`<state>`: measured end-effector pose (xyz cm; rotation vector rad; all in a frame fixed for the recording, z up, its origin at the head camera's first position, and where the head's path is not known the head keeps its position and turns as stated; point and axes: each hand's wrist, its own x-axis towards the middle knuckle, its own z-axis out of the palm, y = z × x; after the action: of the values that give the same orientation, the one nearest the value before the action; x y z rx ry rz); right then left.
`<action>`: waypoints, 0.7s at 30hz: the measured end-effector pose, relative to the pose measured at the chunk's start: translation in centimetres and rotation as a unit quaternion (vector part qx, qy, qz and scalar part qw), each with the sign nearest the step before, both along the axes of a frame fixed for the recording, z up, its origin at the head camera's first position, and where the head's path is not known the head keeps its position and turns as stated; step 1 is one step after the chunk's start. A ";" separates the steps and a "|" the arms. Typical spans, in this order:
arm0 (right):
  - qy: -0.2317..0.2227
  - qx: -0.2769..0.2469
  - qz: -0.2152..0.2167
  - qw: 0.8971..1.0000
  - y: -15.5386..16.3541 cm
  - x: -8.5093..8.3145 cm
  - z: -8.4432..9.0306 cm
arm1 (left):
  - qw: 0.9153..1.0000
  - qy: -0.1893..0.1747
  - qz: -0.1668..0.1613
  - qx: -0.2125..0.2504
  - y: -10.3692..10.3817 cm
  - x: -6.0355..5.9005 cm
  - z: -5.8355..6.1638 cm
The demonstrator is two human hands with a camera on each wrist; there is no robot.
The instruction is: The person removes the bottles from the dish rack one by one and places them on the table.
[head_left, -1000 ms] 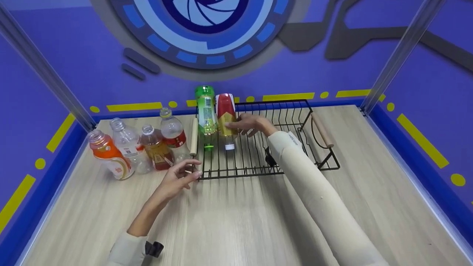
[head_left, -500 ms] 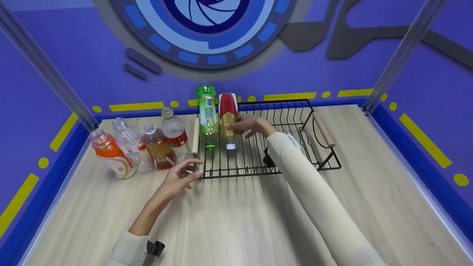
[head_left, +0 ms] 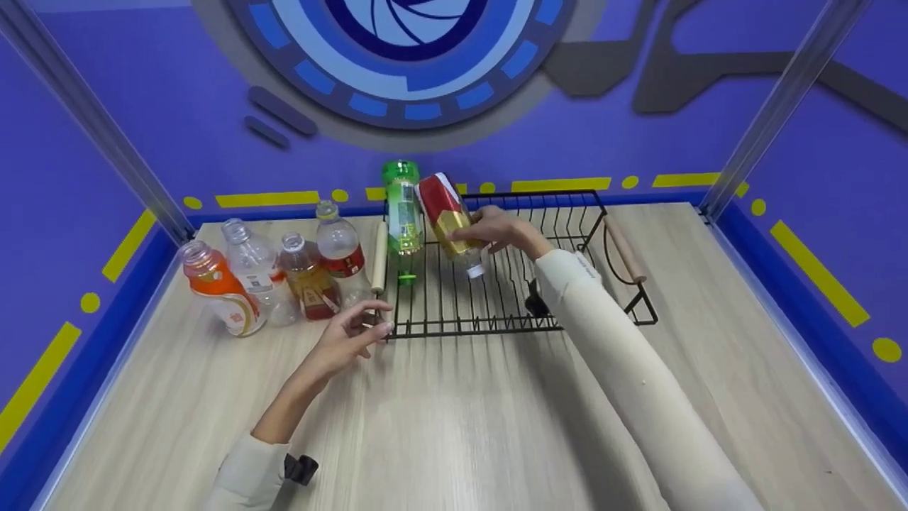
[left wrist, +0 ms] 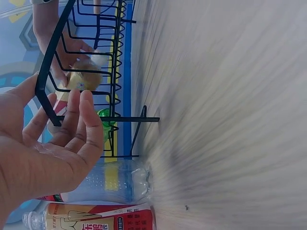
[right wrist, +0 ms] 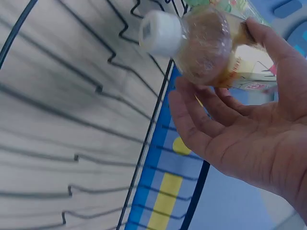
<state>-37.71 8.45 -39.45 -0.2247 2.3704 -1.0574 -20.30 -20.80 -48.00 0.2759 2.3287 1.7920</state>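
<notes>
A black wire rack [head_left: 468,331] sits at the back of the wooden table. In it a green bottle [head_left: 402,209] lies neck toward me. Beside it my right hand [head_left: 496,231] grips a red-and-gold labelled bottle [head_left: 445,216], tilted, its white cap [head_left: 474,271] pointing down to the right. The right wrist view shows the thumb over that bottle [right wrist: 211,45] and fingers [right wrist: 201,120] beneath, above the rack wires [right wrist: 96,88]. My left hand [head_left: 351,337] rests with relaxed fingers at the rack's front left corner [left wrist: 48,115].
Several bottles stand left of the rack: an orange one [head_left: 220,287], a clear one [head_left: 252,273], an amber one [head_left: 306,284] and a red-labelled one [head_left: 340,248]. The rack has wooden handles [head_left: 623,248] at both ends. Blue walls [head_left: 816,213] enclose the table.
My right hand has closed on the red-and-gold bottle and swung its neck end to the right, lifting it off the wires. The left hand has stayed at the rack's corner.
</notes>
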 end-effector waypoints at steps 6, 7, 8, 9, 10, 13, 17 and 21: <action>0.017 0.010 0.002 1.000 2.5 0.4 0.7 | 1.000 0.001 -0.002 0.008 0.1 0.1 -0.1; 0.019 0.009 0.002 1.000 2.9 0.6 0.9 | 1.000 0.001 -0.002 0.008 0.1 0.1 -0.1; 0.022 0.007 0.002 1.000 3.4 0.7 1.0 | 1.000 -0.001 -0.001 0.007 0.1 0.1 -0.1; 0.025 0.005 0.003 1.000 3.9 0.9 1.1 | 1.000 -0.001 0.000 0.007 0.1 0.1 -0.2; 0.031 0.005 0.005 1.000 4.3 1.2 1.3 | 1.000 -0.003 0.000 0.006 0.1 0.1 -0.2; 0.051 0.007 0.011 0.999 5.6 2.0 1.6 | 1.000 -0.007 0.002 0.004 0.0 0.2 -0.2; 0.094 0.003 0.032 0.995 6.9 3.6 2.4 | 1.000 -0.005 0.003 -0.002 0.0 0.3 -0.3; 0.139 -0.016 0.060 0.988 7.9 5.7 3.3 | 1.000 -0.004 0.008 -0.002 0.1 0.3 -0.2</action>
<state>-32.01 16.34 -36.18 -0.5507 2.5471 -1.0658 -19.95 -20.71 -48.18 0.2498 2.3352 1.7909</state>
